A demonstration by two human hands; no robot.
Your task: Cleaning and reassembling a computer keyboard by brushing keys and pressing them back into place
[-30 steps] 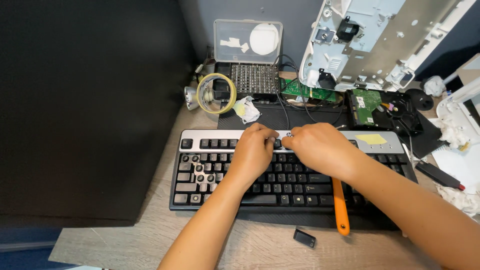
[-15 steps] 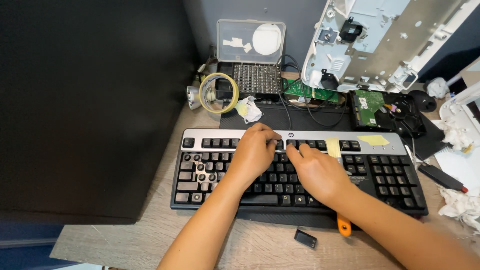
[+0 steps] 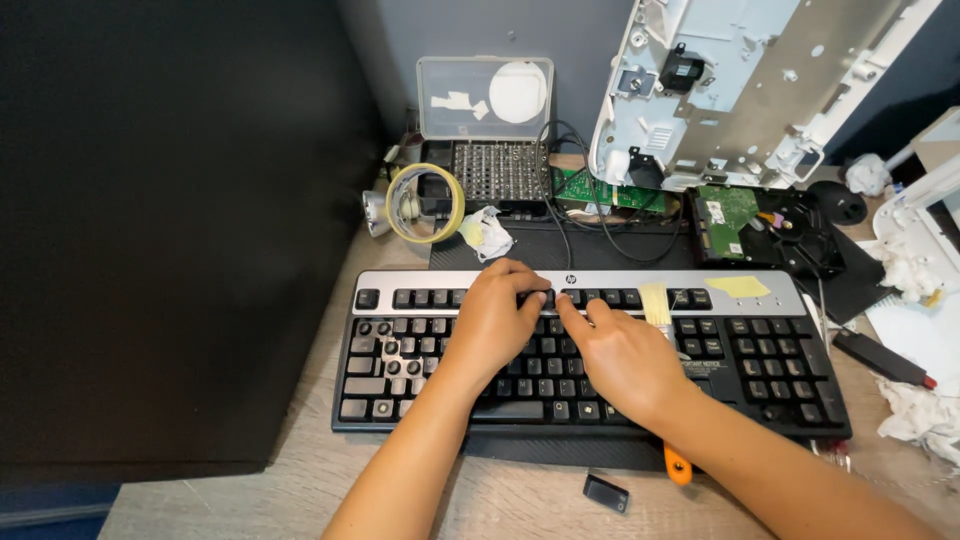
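While both my hands rest on it, the scene reads so:
Keyboard: black keyboard [image 3: 590, 360] with a silver top strip, lying flat across the middle of the wooden desk [image 3: 300, 460], several keycaps off at its 9 o'clock end.
Left hand: my left hand [image 3: 495, 318] lies palm down on the upper key rows, fingers curled and close together, tips pressing near the top row.
Right hand: my right hand [image 3: 620, 355] sits just at 3 o'clock of the left, forefinger stretched toward 11 o'clock, nearly meeting the left fingertips; I cannot tell whether it pinches anything.
Brush: a pale bristle brush head [image 3: 655, 305] shows at 1 o'clock of my right hand, its orange handle end [image 3: 678, 466] poking out beneath my forearm at 6 o'clock.
Loose keycap: a black keycap [image 3: 606, 493] lies on the desk at 6 o'clock of the keyboard.
Tape roll: a yellowish tape roll [image 3: 425, 203] stands at 11 o'clock.
Bit case: an open case of screwdriver bits [image 3: 485, 165] at 12 o'clock.
Circuit boards: green boards [image 3: 730, 212] at 1 o'clock, under a white metal chassis [image 3: 740, 80].
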